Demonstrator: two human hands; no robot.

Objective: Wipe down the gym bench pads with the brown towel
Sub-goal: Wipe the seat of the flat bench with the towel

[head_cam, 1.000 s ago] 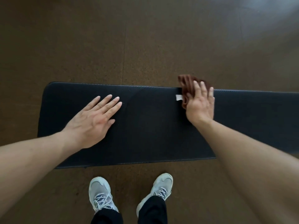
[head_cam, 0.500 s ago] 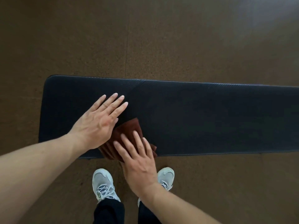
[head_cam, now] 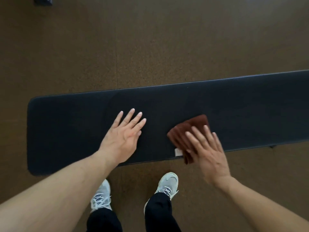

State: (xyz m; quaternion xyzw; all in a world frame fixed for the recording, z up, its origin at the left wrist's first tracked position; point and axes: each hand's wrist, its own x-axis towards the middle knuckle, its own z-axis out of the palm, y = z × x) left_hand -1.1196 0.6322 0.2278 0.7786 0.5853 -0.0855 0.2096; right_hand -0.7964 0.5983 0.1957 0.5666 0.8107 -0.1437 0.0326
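Right hand (head_cam: 209,154) pressing flat on towel (head_cam: 189,131), left hand (head_cam: 124,138) spread bracing bench pad (head_cam: 66,131); towel overhanging near edge, risking slipping off.

Left hand (head_cam: 124,137) flat, fingers spread; right hand (head_cam: 208,152) flat, fingers straight, motion-blurred; both forearms extended.
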